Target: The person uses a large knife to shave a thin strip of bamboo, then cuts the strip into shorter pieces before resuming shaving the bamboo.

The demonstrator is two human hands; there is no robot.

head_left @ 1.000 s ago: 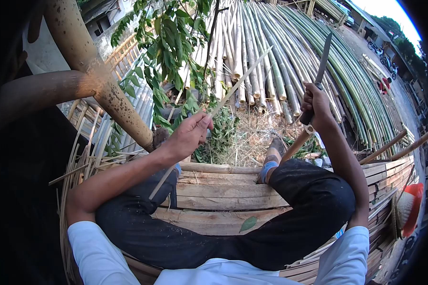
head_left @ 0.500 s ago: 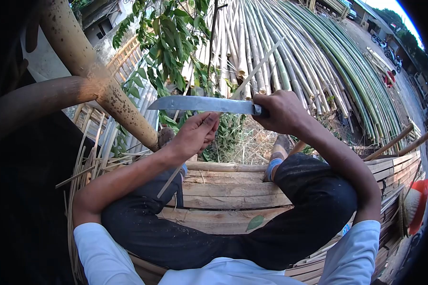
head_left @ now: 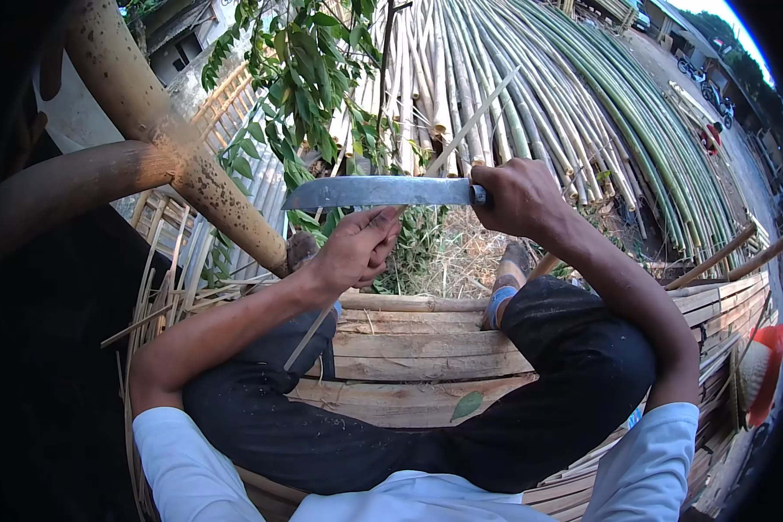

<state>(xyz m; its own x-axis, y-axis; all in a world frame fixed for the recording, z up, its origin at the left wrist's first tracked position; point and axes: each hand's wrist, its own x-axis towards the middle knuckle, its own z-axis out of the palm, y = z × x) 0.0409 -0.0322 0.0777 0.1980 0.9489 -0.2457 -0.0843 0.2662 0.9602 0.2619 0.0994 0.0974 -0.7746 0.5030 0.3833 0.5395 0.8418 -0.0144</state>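
My right hand (head_left: 522,202) grips the dark handle of a machete (head_left: 383,191), its broad grey blade lying level and pointing left. Pinched in my left hand (head_left: 361,248) is a long thin bamboo strip (head_left: 477,117). One end of the strip slants up and away to the right beyond the blade; the other (head_left: 309,339) comes out below my left hand, over my thigh. Where blade and strip cross, just above my left fingertips, the blade covers part of the strip.
I sit on a slatted bamboo platform (head_left: 418,357) with a green leaf (head_left: 467,405) on it. Long bamboo poles (head_left: 531,96) lie ahead. A thick bamboo post (head_left: 222,196) and leafy branches (head_left: 309,78) stand left. Loose strips (head_left: 161,304) lie left; a red-and-white hat (head_left: 761,378) is at right.
The machete and my right hand have shifted slightly to the right along the strip's crossing point. My left hand stays almost in place, still pinching the strip.
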